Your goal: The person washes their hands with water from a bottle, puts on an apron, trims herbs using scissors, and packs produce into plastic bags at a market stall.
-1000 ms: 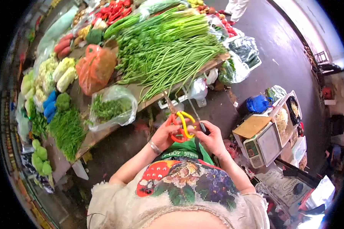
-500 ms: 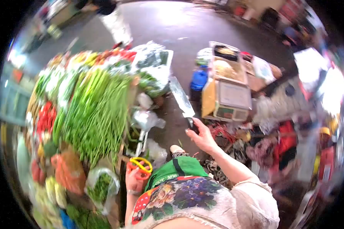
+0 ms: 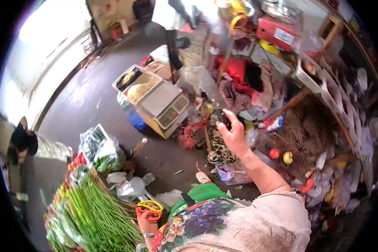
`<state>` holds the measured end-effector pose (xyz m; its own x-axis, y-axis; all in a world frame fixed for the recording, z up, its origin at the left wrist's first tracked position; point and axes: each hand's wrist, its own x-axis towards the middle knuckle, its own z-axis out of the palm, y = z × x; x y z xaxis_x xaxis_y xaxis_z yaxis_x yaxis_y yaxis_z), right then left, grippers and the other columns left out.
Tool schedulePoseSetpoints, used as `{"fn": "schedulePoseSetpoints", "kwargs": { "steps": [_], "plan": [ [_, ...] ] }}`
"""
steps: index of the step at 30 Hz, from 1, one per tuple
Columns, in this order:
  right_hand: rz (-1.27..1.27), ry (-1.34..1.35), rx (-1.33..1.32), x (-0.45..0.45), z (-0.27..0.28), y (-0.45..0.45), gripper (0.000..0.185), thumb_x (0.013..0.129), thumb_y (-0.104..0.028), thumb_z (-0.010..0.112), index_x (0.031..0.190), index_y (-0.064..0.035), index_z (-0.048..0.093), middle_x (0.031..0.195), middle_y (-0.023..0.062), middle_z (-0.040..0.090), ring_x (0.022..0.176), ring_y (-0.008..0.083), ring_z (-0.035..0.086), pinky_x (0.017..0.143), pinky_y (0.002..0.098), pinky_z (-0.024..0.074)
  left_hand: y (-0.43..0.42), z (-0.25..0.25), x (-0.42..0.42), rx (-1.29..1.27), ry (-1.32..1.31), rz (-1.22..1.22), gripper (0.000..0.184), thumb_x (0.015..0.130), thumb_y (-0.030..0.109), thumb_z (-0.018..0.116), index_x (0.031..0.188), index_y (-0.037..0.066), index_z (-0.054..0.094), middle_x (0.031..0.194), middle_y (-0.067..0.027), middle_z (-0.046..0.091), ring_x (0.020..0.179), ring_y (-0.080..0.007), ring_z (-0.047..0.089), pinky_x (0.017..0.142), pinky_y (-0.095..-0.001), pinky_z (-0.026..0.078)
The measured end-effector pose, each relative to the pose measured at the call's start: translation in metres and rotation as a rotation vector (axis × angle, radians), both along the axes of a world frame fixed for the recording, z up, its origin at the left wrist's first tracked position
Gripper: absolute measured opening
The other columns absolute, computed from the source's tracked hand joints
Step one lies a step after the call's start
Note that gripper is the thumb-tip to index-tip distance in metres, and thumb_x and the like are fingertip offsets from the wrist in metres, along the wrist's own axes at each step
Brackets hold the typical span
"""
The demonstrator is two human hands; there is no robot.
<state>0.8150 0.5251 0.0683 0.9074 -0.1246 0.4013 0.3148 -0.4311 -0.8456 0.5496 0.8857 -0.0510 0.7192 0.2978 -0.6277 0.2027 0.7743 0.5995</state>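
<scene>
My right hand (image 3: 235, 136) is closed around the dark handle of a knife (image 3: 212, 90), whose broad blade points up and away from me. The blade is blurred and lies in my line of sight over the clutter behind it. Low on the left, my left hand (image 3: 145, 224) grips scissors (image 3: 150, 210) with yellow and red-orange handle loops; their blades are hard to make out. Beside that hand lie long green beans (image 3: 107, 206) and green stalks (image 3: 82, 203) on the vegetable stand. A green apron (image 3: 199, 194) hangs at my waist.
Boxes with a glass-topped case (image 3: 166, 107) stand ahead, with a blue container (image 3: 135, 119) beside them. Red cloth (image 3: 235, 75), a white rack (image 3: 332, 92) and two apples (image 3: 281, 156) are on the right. A person (image 3: 22, 140) is at the far left.
My view has turned right, so the vegetable stand shifts to the lower left and the cluttered right side comes into view. Both hands keep hold of the knife and scissors.
</scene>
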Motion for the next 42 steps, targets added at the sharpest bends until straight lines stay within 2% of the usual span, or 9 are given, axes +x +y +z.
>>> {"fn": "schedulePoseSetpoints", "kwargs": {
  "steps": [8,10,14,16,21,28,38,39,42],
  "plan": [
    [-0.403,-0.017,-0.065,-0.008,0.008,-0.120,0.032,0.088,-0.011,0.063,0.116,0.0007,0.054,0.096,0.0020,0.060,0.084,0.0094,0.055,0.078,0.0258,0.0465,-0.043,0.010,0.080,0.035,-0.015,-0.215,0.056,0.085,0.000,0.044,0.136,0.020,0.031,0.119,-0.0175,0.055,0.099,-0.0390,0.061,0.076,-0.0557,0.054],
    [-0.444,0.056,0.007,-0.026,0.006,-0.154,0.034,0.086,-0.013,0.064,0.117,-0.0003,0.055,0.098,0.0099,0.065,0.089,0.0158,0.061,0.080,0.0307,0.0474,-0.057,0.002,0.092,0.011,-0.011,-0.281,0.056,0.085,0.001,0.045,0.136,0.020,0.031,0.120,-0.0170,0.055,0.099,-0.0389,0.061,0.076,-0.0553,0.054],
    [-0.581,0.046,0.033,-0.058,0.002,-0.217,0.028,0.086,-0.005,0.063,0.113,0.0002,0.055,0.098,0.0022,0.061,0.086,0.0083,0.056,0.078,0.0235,0.0457,-0.099,0.007,0.125,0.030,-0.015,-0.406,0.054,0.085,0.000,0.046,0.134,0.017,0.033,0.121,-0.0182,0.055,0.100,-0.0398,0.061,0.076,-0.0557,0.054],
    [-0.675,0.032,0.059,-0.075,0.009,-0.232,0.032,0.086,-0.010,0.064,0.115,0.0000,0.054,0.095,0.0086,0.064,0.084,0.0139,0.059,0.075,0.0297,0.0481,-0.113,0.011,0.146,0.090,-0.063,-0.532,0.051,0.084,0.000,0.046,0.131,0.015,0.035,0.120,-0.0201,0.055,0.100,-0.0414,0.061,0.076,-0.0561,0.054],
    [-0.830,0.036,-0.028,-0.121,0.008,-0.292,0.028,0.086,-0.007,0.064,0.111,-0.0002,0.053,0.089,0.0063,0.060,0.078,0.0109,0.055,0.070,0.0275,0.0454,-0.162,0.019,0.183,0.063,-0.096,-0.663,0.049,0.083,-0.002,0.046,0.130,0.011,0.034,0.117,-0.0213,0.056,0.097,-0.0430,0.061,0.075,-0.0558,0.054],
    [-1.030,0.088,-0.210,-0.140,0.028,-0.323,0.026,0.087,-0.010,0.064,0.110,-0.0025,0.055,0.087,0.0065,0.061,0.075,0.0129,0.056,0.069,0.0270,0.0456,-0.200,0.023,0.204,0.044,-0.094,-0.811,0.053,0.081,-0.003,0.047,0.130,0.012,0.032,0.120,-0.0207,0.054,0.099,-0.0422,0.061,0.075,-0.0565,0.055],
    [-1.156,0.160,-0.128,-0.185,0.023,-0.371,0.033,0.087,-0.017,0.064,0.115,-0.0006,0.056,0.098,0.0103,0.063,0.084,0.0158,0.058,0.071,0.0324,0.0459,-0.225,0.024,0.222,0.055,-0.054,-0.897,0.058,0.085,-0.002,0.045,0.136,0.014,0.023,0.127,-0.0238,0.051,0.104,-0.0431,0.058,0.080,-0.0547,0.054],
    [-1.172,0.167,-0.181,-0.190,0.024,-0.370,0.034,0.088,-0.017,0.064,0.116,-0.0009,0.056,0.098,0.0103,0.063,0.084,0.0156,0.058,0.071,0.0321,0.0455,-0.235,0.036,0.221,0.077,-0.034,-0.875,0.053,0.079,-0.003,0.047,0.128,0.012,0.035,0.115,-0.0173,0.057,0.096,-0.0376,0.063,0.077,-0.0541,0.055],
    [-1.224,0.173,-0.120,-0.200,0.036,-0.371,0.036,0.087,-0.018,0.065,0.117,-0.0010,0.055,0.101,0.0108,0.063,0.089,0.0182,0.059,0.077,0.0314,0.0449,-0.240,0.035,0.221,0.052,-0.037,-0.884,0.054,0.078,-0.004,0.047,0.128,0.012,0.035,0.115,-0.0175,0.057,0.095,-0.0373,0.063,0.077,-0.0539,0.055]
  ]
}}
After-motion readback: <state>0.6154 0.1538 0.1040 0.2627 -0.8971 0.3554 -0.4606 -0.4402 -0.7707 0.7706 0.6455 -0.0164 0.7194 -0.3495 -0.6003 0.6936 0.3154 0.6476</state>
